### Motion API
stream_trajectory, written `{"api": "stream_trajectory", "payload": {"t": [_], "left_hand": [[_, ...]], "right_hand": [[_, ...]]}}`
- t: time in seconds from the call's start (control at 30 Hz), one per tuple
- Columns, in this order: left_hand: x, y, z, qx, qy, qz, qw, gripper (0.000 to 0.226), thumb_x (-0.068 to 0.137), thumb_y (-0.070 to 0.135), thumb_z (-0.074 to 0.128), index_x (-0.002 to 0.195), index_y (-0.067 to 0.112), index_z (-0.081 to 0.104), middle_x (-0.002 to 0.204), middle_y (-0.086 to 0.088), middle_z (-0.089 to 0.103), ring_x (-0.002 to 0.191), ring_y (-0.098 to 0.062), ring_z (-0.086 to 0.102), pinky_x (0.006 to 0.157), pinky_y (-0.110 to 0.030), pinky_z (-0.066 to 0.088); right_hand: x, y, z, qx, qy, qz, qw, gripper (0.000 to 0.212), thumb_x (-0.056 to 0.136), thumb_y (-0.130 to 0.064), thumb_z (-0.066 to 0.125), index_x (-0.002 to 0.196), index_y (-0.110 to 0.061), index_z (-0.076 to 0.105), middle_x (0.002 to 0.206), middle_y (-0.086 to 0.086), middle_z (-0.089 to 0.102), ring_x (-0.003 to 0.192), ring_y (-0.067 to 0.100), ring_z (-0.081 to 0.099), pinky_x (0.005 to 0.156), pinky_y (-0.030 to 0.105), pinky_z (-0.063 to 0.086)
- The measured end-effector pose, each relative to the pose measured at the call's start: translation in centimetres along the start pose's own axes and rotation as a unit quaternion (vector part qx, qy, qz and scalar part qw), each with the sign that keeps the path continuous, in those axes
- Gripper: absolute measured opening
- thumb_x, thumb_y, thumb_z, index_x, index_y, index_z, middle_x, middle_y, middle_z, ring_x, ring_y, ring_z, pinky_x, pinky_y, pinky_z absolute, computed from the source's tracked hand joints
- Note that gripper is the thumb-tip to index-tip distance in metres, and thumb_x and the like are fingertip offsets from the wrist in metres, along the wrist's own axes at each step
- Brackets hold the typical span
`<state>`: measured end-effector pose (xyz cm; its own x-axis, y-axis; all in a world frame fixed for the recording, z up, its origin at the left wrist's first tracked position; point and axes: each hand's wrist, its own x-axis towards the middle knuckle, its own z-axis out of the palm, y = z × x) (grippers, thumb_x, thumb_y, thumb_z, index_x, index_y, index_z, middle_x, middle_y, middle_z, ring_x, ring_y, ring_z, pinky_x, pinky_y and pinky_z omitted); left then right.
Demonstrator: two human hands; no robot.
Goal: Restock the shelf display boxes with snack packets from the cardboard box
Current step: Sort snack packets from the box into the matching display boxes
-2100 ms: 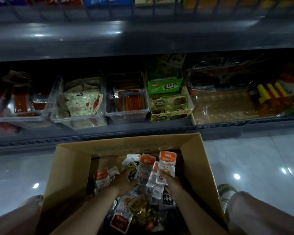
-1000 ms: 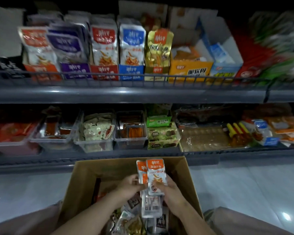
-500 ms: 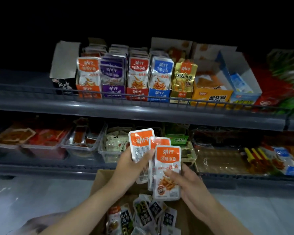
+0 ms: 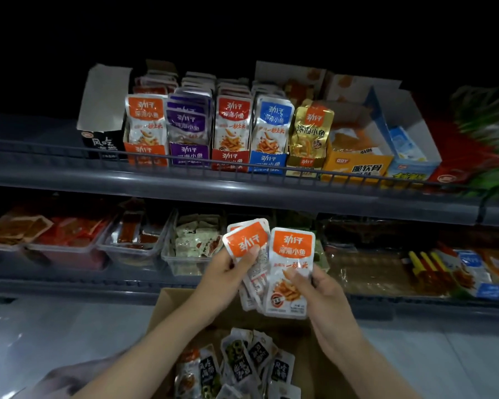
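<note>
Head camera first. I have the left hand (image 4: 222, 272) curled tight round a small bunch of orange packets (image 4: 244, 240), thumb on the front and fingers behind. The right hand (image 4: 326, 295) pinches 1 more orange packet (image 4: 291, 254), which touches the bunch. Both hands hold their packets up in the air, above the cardboard box (image 4: 167, 309) and in front of the lower shelf (image 4: 69, 283). None of these packets is on a shelf yet.

Up on the upper shelf (image 4: 242, 188) I see the orange display box (image 4: 146, 152). It has the same orange top and writing as the packets I hold, so I think they belong there. It already has packets standing in it, and I cannot tell how much room is left behind them. The purple, red and blue boxes next to it look quite full too.

Down in the cardboard box, lots of loose packets (image 4: 248, 358) still lie in a pile, mostly dark ones with some others mixed in. So I think the job is only partly done. These packets must still go up, and then the pile needs sorting.
</note>
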<state>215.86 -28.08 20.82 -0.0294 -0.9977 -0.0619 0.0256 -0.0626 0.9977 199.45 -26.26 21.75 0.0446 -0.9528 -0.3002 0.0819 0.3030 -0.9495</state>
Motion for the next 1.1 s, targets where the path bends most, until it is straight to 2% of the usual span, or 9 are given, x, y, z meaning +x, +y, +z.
{"api": "stream_trajectory", "payload": {"t": [0.13,0.23,0.33,0.43,0.5,0.63,0.73,0.9,1.1], "left_hand": [[0.9,-0.4,-0.7,-0.005,0.026,-0.024,0.999,0.022,0.09,0.026,0.06,0.108,0.015,0.06,0.096,-0.002,0.073,0.084,-0.013,0.071,0.063,-0.022,0.056],[0.8,-0.8,-0.6,0.046,0.004,-0.104,0.993,0.013,0.097,0.025,0.051,0.107,0.017,0.054,0.075,-0.002,0.07,0.066,-0.02,0.067,0.054,-0.028,0.052],[0.4,-0.7,-0.5,-0.019,-0.057,-0.235,0.97,0.039,0.098,0.043,0.042,0.112,0.011,0.061,0.09,-0.009,0.072,0.085,-0.027,0.068,0.083,-0.037,0.048],[0.5,-0.6,-1.1,-0.07,-0.125,-0.22,0.965,0.058,0.083,0.068,0.05,0.121,0.025,0.061,0.113,-0.001,0.071,0.108,-0.021,0.065,0.103,-0.044,0.039],[0.5,-0.3,-1.3,-0.077,-0.134,-0.242,0.958,0.065,0.073,0.068,0.063,0.123,0.026,0.058,0.115,0.0,0.07,0.111,-0.021,0.064,0.107,-0.047,0.037],[0.2,0.7,-0.8,-0.142,-0.139,-0.257,0.946,0.052,0.079,0.056,0.056,0.113,0.017,0.064,0.106,-0.009,0.073,0.099,-0.025,0.069,0.095,-0.044,0.047],[0.3,0.9,-0.9,-0.158,-0.119,-0.233,0.952,0.038,0.084,0.045,0.052,0.102,0.014,0.065,0.09,-0.007,0.075,0.086,-0.024,0.07,0.08,-0.037,0.048],[0.8,0.5,-1.3,-0.223,-0.071,-0.24,0.942,0.033,0.081,0.033,0.055,0.096,0.004,0.064,0.087,-0.015,0.071,0.077,-0.028,0.065,0.075,-0.035,0.05],[0.6,-0.3,-0.3,-0.094,-0.106,-0.237,0.961,0.037,0.09,0.045,0.05,0.106,0.016,0.067,0.099,-0.008,0.074,0.091,-0.025,0.071,0.083,-0.035,0.053]], "right_hand": [[0.4,-0.5,-0.8,0.036,-0.022,0.03,0.999,0.023,0.092,-0.02,0.057,0.113,-0.012,0.062,0.102,0.007,0.074,0.094,0.023,0.071,0.085,0.044,0.055],[0.2,0.3,-0.3,0.015,-0.042,0.058,0.997,0.025,0.091,-0.022,0.059,0.114,-0.013,0.061,0.1,0.006,0.074,0.093,0.024,0.071,0.087,0.045,0.054],[0.0,1.1,0.5,0.009,-0.059,0.078,0.995,0.026,0.091,-0.024,0.059,0.117,-0.018,0.06,0.101,0.003,0.074,0.094,0.022,0.071,0.091,0.046,0.053],[-0.1,1.1,0.8,0.025,-0.092,0.083,0.992,0.036,0.086,-0.029,0.061,0.121,-0.021,0.059,0.108,0.003,0.073,0.1,0.023,0.069,0.095,0.048,0.05],[0.0,1.0,0.9,0.069,-0.123,0.101,0.985,0.041,0.083,-0.029,0.061,0.123,-0.02,0.058,0.112,0.006,0.071,0.103,0.025,0.068,0.093,0.046,0.052],[0.0,1.0,1.3,0.132,-0.163,0.134,0.969,0.036,0.088,-0.021,0.057,0.123,-0.014,0.058,0.114,0.013,0.069,0.104,0.029,0.067,0.082,0.042,0.055],[0.4,0.5,0.7,0.141,-0.131,0.109,0.975,0.037,0.085,-0.023,0.059,0.119,-0.008,0.059,0.109,0.016,0.07,0.097,0.029,0.069,0.08,0.042,0.054],[1.2,0.3,-0.3,0.125,-0.054,0.054,0.989,0.033,0.087,-0.025,0.06,0.116,-0.011,0.062,0.105,0.012,0.072,0.092,0.025,0.07,0.081,0.04,0.053],[1.0,1.6,1.3,-0.001,-0.021,0.027,0.999,0.021,0.094,-0.029,0.056,0.114,-0.024,0.062,0.1,0.0,0.074,0.092,0.018,0.071,0.092,0.044,0.053]]}}
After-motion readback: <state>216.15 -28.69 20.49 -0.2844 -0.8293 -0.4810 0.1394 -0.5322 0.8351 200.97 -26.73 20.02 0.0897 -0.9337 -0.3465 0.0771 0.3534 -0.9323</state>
